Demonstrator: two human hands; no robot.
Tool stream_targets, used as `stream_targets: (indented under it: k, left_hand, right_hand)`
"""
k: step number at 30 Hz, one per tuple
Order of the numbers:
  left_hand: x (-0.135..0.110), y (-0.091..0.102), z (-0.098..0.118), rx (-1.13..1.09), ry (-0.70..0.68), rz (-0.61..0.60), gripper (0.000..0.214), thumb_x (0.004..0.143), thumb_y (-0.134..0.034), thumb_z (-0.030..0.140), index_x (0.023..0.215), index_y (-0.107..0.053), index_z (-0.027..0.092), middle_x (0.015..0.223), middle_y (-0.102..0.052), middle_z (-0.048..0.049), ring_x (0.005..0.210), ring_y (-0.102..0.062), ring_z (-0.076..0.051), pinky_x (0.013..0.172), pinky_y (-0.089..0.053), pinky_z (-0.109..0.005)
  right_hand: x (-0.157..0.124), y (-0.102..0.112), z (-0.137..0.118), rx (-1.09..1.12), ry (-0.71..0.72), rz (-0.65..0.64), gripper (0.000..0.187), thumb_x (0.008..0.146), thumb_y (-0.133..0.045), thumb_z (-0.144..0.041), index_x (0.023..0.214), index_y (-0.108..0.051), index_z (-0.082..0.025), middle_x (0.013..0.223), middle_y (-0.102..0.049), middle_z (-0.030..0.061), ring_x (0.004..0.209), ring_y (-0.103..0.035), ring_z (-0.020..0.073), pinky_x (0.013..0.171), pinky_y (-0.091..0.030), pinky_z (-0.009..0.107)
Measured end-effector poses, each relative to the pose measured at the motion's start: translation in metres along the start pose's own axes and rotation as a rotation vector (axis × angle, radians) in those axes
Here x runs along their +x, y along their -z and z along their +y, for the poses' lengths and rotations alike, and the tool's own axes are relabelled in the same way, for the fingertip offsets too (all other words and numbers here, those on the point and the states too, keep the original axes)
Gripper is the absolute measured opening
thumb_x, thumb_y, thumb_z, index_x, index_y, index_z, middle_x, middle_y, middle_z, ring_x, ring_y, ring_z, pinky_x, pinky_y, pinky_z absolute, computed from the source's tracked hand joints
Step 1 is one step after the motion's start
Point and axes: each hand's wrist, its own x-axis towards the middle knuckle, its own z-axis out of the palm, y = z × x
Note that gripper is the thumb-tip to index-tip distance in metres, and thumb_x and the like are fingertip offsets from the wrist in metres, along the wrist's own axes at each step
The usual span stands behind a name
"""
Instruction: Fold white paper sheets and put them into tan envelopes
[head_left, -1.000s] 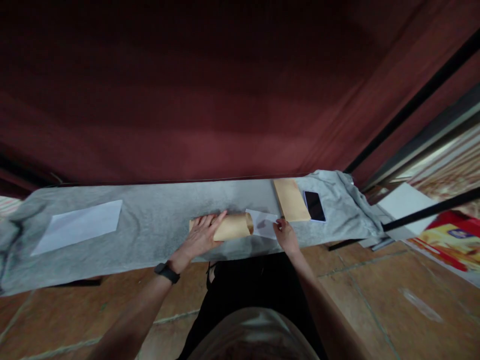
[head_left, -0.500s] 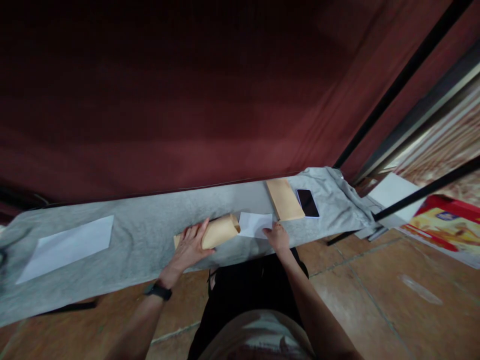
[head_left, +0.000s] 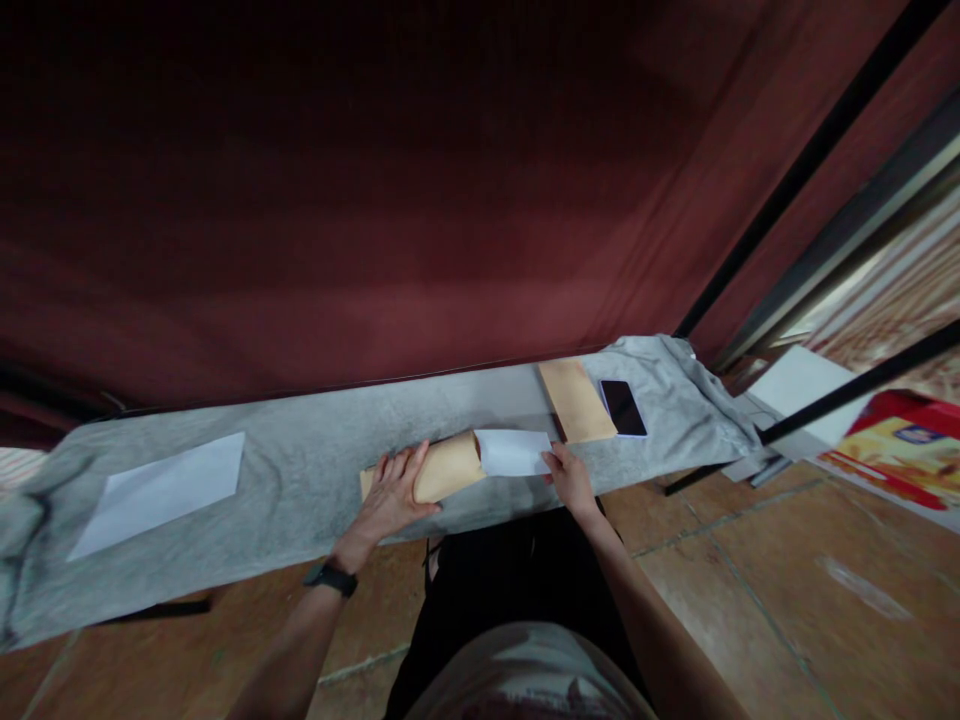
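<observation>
A brown paper envelope [head_left: 450, 470] lies across the grey cloth in front of me, its mouth to the right. My left hand [head_left: 394, 492] holds it across its left part, with fingers at the far edge and thumb along the near side. At the mouth sits a folded white paper [head_left: 514, 453], its left end touching or just inside the opening; how far in, I cannot tell. The right edge of this paper is pinched by my right hand [head_left: 568, 477]. Just beyond that hand lies a second brown envelope [head_left: 576, 400], beside a phone [head_left: 623, 409] with a dark screen.
A narrow bench under grey cloth [head_left: 300, 470] runs along a dark red wall [head_left: 420, 250]. One white sheet [head_left: 161, 490] lies at its left end. To the right, past a black metal bar [head_left: 870, 380], stands a red and yellow box [head_left: 900, 450] above the tiled floor.
The envelope's mouth, which bulged open, now looks flatter. The white paper has shifted slightly against the mouth, and my right hand has moved its pinch to the paper's right edge.
</observation>
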Motion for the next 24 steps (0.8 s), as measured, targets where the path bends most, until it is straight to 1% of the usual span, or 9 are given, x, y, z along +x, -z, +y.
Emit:
stream_targets:
  k: [2,4,9,11,13,16,20,22,24]
  left_hand:
    - [0.000,0.000,0.000,-0.009,-0.016,-0.015,0.115,0.071,-0.075,0.052,0.159,-0.007,0.023,0.142,-0.048,-0.0147,0.133,-0.045,-0.036,0.118,-0.021,-0.058]
    - [0.000,0.000,0.000,-0.020,-0.042,-0.029,0.116,0.070,-0.076,0.051,0.159,-0.007,0.023,0.143,-0.048,-0.0150,0.134,-0.044,-0.036,0.118,-0.020,-0.058]
    - [0.003,-0.001,0.001,-0.083,-0.068,-0.066,0.120,0.068,-0.079,0.049,0.160,-0.006,0.024,0.144,-0.047,-0.0146,0.136,-0.042,-0.037,0.120,-0.016,-0.059]
    - [0.004,-0.003,0.000,-0.116,-0.066,-0.079,0.121,0.067,-0.079,0.048,0.160,-0.005,0.025,0.143,-0.047,-0.0141,0.136,-0.042,-0.037,0.120,-0.015,-0.059]
    - [0.005,-0.005,-0.001,-0.142,-0.065,-0.085,0.123,0.066,-0.080,0.048,0.160,-0.004,0.025,0.142,-0.047,-0.0136,0.135,-0.042,-0.037,0.120,-0.015,-0.058]
    - [0.008,-0.007,-0.001,-0.159,-0.066,-0.072,0.126,0.064,-0.081,0.049,0.161,-0.004,0.024,0.142,-0.047,-0.0137,0.135,-0.042,-0.037,0.121,-0.015,-0.057]
    - [0.016,-0.005,0.008,-0.132,-0.101,-0.069,0.126,0.063,-0.082,0.050,0.161,-0.007,0.024,0.145,-0.044,-0.0151,0.138,-0.039,-0.037,0.121,-0.014,-0.057]
    - [0.021,-0.003,0.014,-0.118,-0.123,-0.073,0.125,0.063,-0.082,0.050,0.160,-0.009,0.024,0.146,-0.043,-0.0153,0.139,-0.038,-0.037,0.122,-0.012,-0.057]
    - [0.025,-0.001,0.020,-0.119,-0.134,-0.072,0.124,0.063,-0.082,0.051,0.160,-0.009,0.024,0.146,-0.045,-0.0148,0.139,-0.039,-0.037,0.122,-0.012,-0.057]
  right_hand:
    - [0.000,0.003,0.002,-0.037,0.003,-0.042,0.021,0.090,-0.048,-0.032,0.085,-0.065,-0.021,0.066,-0.063,0.0000,0.052,-0.060,0.0164,0.054,-0.051,0.027]
    - [0.003,0.007,0.003,-0.075,0.014,-0.071,0.019,0.089,-0.050,-0.028,0.083,-0.066,-0.021,0.065,-0.064,-0.0001,0.051,-0.060,0.0170,0.055,-0.049,0.027]
    - [0.018,0.014,0.001,-0.157,0.063,-0.047,0.016,0.089,-0.053,-0.024,0.085,-0.068,-0.022,0.077,-0.070,0.0036,0.076,-0.068,0.0211,0.072,-0.048,0.028]
    - [0.021,0.015,0.000,-0.170,0.078,-0.037,0.014,0.089,-0.055,-0.024,0.085,-0.068,-0.022,0.080,-0.071,0.0045,0.082,-0.069,0.0220,0.074,-0.047,0.028]
    - [0.021,0.012,0.000,-0.168,0.086,-0.038,0.012,0.089,-0.057,-0.025,0.086,-0.068,-0.022,0.081,-0.071,0.0046,0.082,-0.068,0.0220,0.073,-0.045,0.027]
    - [0.017,0.002,0.001,-0.139,0.078,-0.053,0.014,0.090,-0.055,-0.027,0.084,-0.067,-0.021,0.077,-0.070,0.0037,0.076,-0.066,0.0205,0.068,-0.044,0.026]
    - [0.006,-0.025,0.000,-0.062,0.063,-0.131,0.024,0.090,-0.053,-0.033,0.073,-0.065,-0.021,0.066,-0.064,0.0000,0.066,-0.061,0.0174,0.062,-0.043,0.025]
    - [0.001,-0.039,-0.002,-0.020,0.057,-0.155,0.028,0.090,-0.053,-0.034,0.068,-0.064,-0.021,0.066,-0.064,-0.0003,0.066,-0.061,0.0165,0.064,-0.044,0.025]
    - [-0.002,-0.051,-0.003,0.024,0.045,-0.157,0.030,0.090,-0.053,-0.033,0.063,-0.063,-0.022,0.070,-0.065,0.0005,0.072,-0.062,0.0163,0.070,-0.046,0.025]
